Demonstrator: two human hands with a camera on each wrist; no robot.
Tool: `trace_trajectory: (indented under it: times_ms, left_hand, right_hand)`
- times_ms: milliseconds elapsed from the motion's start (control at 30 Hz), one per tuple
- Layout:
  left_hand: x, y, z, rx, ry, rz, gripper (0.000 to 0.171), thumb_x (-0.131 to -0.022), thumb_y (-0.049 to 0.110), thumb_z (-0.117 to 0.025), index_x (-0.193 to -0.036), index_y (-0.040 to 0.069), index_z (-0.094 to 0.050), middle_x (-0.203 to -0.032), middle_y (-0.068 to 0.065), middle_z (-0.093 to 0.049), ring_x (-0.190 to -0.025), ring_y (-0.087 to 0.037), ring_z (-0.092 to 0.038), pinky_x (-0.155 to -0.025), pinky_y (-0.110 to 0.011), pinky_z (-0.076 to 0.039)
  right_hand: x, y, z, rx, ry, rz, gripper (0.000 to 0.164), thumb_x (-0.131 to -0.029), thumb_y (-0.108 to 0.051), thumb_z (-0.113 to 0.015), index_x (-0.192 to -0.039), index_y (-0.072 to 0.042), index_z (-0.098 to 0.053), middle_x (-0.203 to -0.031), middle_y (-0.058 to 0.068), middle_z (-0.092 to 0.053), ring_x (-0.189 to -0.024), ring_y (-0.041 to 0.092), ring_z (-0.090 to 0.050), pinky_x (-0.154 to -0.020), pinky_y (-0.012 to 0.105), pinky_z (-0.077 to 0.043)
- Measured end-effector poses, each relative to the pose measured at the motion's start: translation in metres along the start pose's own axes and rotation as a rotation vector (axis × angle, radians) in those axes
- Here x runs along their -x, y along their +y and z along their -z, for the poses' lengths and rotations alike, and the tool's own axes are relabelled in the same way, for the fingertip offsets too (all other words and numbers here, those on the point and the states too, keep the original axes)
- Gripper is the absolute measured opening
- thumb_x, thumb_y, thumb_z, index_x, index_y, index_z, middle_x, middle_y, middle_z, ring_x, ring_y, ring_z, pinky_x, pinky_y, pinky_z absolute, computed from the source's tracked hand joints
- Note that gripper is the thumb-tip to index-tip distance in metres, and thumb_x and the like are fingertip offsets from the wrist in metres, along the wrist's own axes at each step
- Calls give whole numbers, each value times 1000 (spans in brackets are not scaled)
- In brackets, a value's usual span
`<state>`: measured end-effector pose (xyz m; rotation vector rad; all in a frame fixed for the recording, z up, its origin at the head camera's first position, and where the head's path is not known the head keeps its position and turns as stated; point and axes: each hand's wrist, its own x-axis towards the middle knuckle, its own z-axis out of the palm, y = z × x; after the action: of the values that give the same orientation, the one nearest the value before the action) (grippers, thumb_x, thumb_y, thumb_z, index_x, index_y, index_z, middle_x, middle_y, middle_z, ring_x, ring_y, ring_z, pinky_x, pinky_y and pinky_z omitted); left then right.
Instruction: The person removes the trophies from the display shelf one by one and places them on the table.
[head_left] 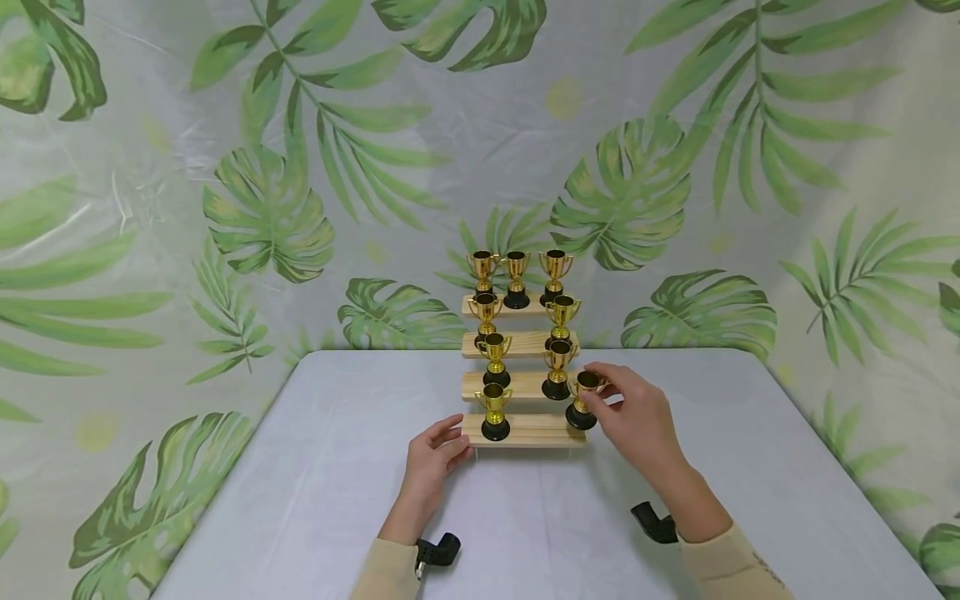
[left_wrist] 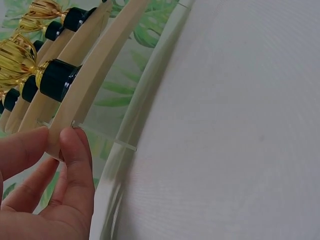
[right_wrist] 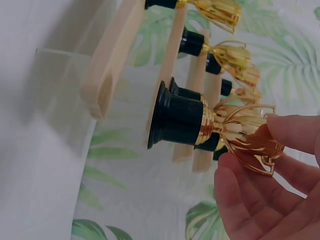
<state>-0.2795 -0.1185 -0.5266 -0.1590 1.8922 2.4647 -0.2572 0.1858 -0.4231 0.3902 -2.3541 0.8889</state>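
Observation:
A small gold trophy with a black base [right_wrist: 177, 117] is pinched by its cup in my right hand [head_left: 637, 417]. It hangs apart from the wood, beside the right end of the lowest shelf of a stepped wooden display stand [head_left: 536, 431]. With thumb and fingers, my left hand [head_left: 432, 462] grips the left end of that lowest shelf [left_wrist: 90, 75]. Another trophy [head_left: 495, 412] stands upright on the lowest shelf, left of its middle. Two trophies each stand on the second and third shelves, near the ends. Three more trophies [head_left: 516, 279] line the top shelf.
The stand rests on a table with a white cloth [head_left: 345, 433], near its back edge. Clear supports [left_wrist: 107, 136] hold up the shelves. Behind hangs a leaf-patterned curtain [head_left: 487, 125]. Both wrists carry black camera mounts [head_left: 438, 550].

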Motion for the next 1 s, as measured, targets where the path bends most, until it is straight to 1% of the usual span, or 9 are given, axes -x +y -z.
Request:
trace_trajectory:
  times_ms: [167,433,700,1000]
  left_hand:
    - [0,-1,0,-7,-4,-3,46,-91,-5,-70,-136,-2,-60,-117,-20,-62,-94,-22,-68,-87,-37,-59]
    - [0,-3,1,-15,-1,-3,46,-91,-4,-70,-136,0,-60,-118,-20,-61,-97,-23,-68,-89,-37,-59]
    - [-2,-6,3,-10,2,-10,45,-90,-4,-71,-134,0,-62,-116,-20,-62,-96,-23,-68,-86,-35,-60]
    - [-3,-6,2,-19,-4,-12,43,-90,-4,-70,-133,1,-62,-116,-20,-62,-97,-24,-68,-86,-35,-60]
  right_hand:
    - [-2,6,5,17,7,-14,40,-88,-16,-81,-126,-12,-68,-107,2,-70,-82,15,-66,-63,31,-59]
    - [-5,14,12,27,28,-8,40,-88,-15,-80,-126,-11,-68,-109,5,-70,-82,18,-68,-63,34,-60]
    - [-8,26,16,29,46,-25,39,-88,-13,-80,-125,-10,-69,-109,6,-70,-82,21,-70,-63,39,-61]
    - [-8,42,15,35,36,-78,38,-88,-12,-79,-125,-10,-68,-111,9,-70,-85,25,-70,-64,45,-58]
